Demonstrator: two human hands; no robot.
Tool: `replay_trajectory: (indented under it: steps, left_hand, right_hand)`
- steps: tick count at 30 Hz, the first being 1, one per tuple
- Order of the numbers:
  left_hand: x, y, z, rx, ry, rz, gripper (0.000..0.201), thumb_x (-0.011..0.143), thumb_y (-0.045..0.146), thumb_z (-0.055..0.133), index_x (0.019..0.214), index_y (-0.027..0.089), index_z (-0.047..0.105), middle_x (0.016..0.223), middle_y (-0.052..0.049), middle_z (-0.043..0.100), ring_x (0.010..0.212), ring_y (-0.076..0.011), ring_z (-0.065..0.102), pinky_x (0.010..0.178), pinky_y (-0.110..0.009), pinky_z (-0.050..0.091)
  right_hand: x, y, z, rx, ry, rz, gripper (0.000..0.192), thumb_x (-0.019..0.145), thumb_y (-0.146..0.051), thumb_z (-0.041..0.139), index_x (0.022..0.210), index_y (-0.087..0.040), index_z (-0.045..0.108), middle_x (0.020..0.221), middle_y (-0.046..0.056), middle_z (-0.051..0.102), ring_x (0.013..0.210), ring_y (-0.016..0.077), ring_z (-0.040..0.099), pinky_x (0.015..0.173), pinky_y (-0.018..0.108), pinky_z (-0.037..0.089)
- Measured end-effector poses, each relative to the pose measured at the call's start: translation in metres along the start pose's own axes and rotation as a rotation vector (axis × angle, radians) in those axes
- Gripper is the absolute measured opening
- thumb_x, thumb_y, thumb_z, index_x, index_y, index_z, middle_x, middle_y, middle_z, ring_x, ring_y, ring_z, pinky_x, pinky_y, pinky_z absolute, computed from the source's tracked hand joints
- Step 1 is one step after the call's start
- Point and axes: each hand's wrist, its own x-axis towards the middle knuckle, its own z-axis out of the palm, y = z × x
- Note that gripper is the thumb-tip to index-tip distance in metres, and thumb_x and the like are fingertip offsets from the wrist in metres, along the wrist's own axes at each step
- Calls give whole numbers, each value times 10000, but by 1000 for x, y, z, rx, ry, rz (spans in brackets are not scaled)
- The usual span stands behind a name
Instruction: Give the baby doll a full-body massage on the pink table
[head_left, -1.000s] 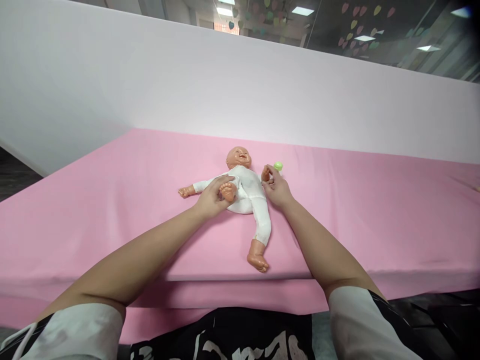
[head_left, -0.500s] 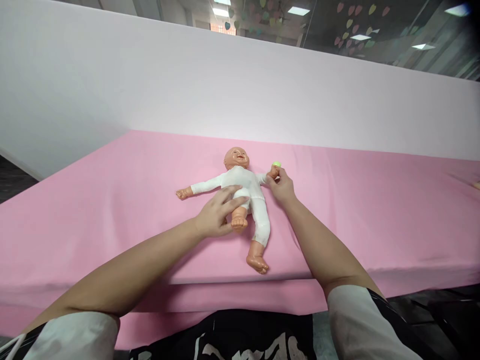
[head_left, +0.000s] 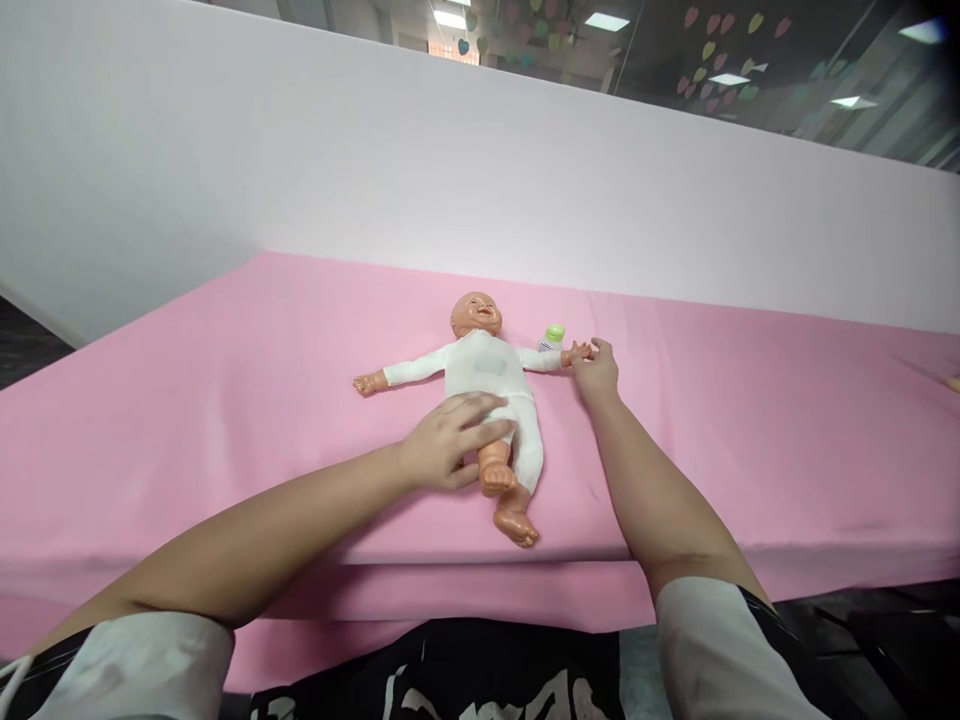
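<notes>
A baby doll in a white bodysuit lies face up, its head toward the wall and its arms spread wide. My left hand curls over the bent leg on the left side of the picture, fingers across the thigh, gripping it. Part of that leg is hidden under my fingers. Out to the right, my right hand pinches the doll's small hand between thumb and fingers. Just behind that doll arm stands a small white bottle with a light green cap.
Pink cloth covers the table under the doll, its front edge close to my body. A white wall rises along the back, with glass above it. At the far right edge, part of another person's hand seems to show.
My right hand has moved right, drawing the doll's arm out straighter and uncovering the bottle. My left hand and the bent leg have shifted slightly right and toward me.
</notes>
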Motion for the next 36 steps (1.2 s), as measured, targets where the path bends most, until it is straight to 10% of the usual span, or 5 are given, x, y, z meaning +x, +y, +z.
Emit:
replay_trajectory:
  steps: [5, 12, 20, 31, 36]
  left_hand:
    - [-4, -25, -4, 38, 113, -259, 636, 1048, 504, 651, 1624, 283, 493, 1692, -212, 449, 1559, -399, 499, 1207, -621, 509]
    - [-8, -54, 3, -51, 87, -540, 654, 993, 472, 674, 1576, 209, 538, 1590, -185, 565, 1518, -371, 539, 1282, -604, 443]
    - [-6, -33, -3, 68, 119, -249, 698, 1015, 636, 652, 1581, 237, 559, 1527, -216, 545, 1385, -369, 606, 1144, -582, 556]
    - [-2, -5, -9, 67, -127, 108, 613, 914, 651, 766, 1391, 273, 697, 1471, -191, 682, 1444, -425, 601, 1206, -620, 510]
    - [-3, -3, -9, 46, -199, 95, 665, 886, 723, 781, 1377, 280, 714, 1453, -191, 701, 1428, -432, 619, 1212, -620, 500]
  right_hand:
    - [-31, -45, 17, 32, -3, -298, 473, 981, -410, 635, 1418, -230, 624, 1397, 117, 763, 1105, 250, 767, 992, 435, 641]
    - [-58, -73, 51, -232, -461, -640, 532, 1024, -181, 500, 1526, -248, 664, 1642, 83, 625, 1564, 309, 534, 1344, 581, 389]
    - [-52, -65, 41, -132, -385, -514, 571, 973, -290, 621, 1536, -200, 638, 1573, 134, 672, 1466, 345, 606, 1291, 597, 447]
    - [-7, -7, 11, 103, -74, 193, 598, 862, -436, 759, 1404, -220, 629, 1284, 110, 749, 1081, 243, 749, 985, 419, 618]
    - [-1, 0, 0, -78, -120, 117, 453, 854, -346, 752, 1288, -216, 735, 1315, 149, 745, 1193, 321, 693, 1085, 527, 554]
